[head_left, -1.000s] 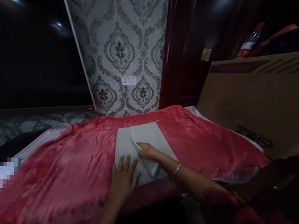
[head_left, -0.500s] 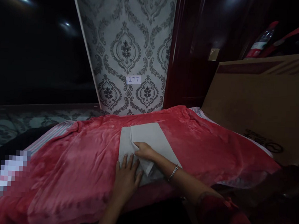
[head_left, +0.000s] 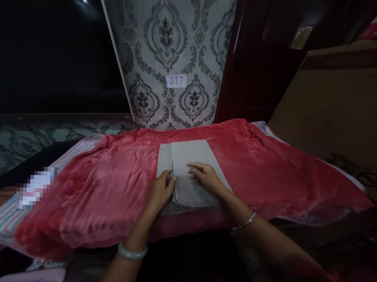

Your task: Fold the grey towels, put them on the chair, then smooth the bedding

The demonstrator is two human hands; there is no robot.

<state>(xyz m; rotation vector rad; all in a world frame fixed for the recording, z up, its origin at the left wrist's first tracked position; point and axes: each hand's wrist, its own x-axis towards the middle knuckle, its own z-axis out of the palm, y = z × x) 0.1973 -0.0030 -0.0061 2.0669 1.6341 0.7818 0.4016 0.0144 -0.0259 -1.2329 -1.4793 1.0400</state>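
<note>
A light grey folded cloth [head_left: 194, 158] lies flat on a red plush blanket, its upper layer folded over so that a strip of the lower layer shows along the left. At the left edge of that fold rests my left hand [head_left: 161, 192], thumb and forefinger apart and touching the cloth. My right hand [head_left: 207, 177] is over the middle of the upper layer. Its forefinger is stretched out and the other fingers are loosely bent, with nothing seen in them. Whether its fingertips touch the cloth I cannot tell.
The red blanket [head_left: 116, 192] covers the surface, with striped fabric [head_left: 80, 152] showing at its edges. A large dark screen [head_left: 54, 50] stands at the left. On the right is a cardboard box [head_left: 338, 111]. A paper marked 277 [head_left: 176, 80] is on the patterned wall.
My right hand has let go of the upper layer's edge, which now lies flat. My left hand has moved from spread on the lower layer to the fold's edge. The view has shifted.
</note>
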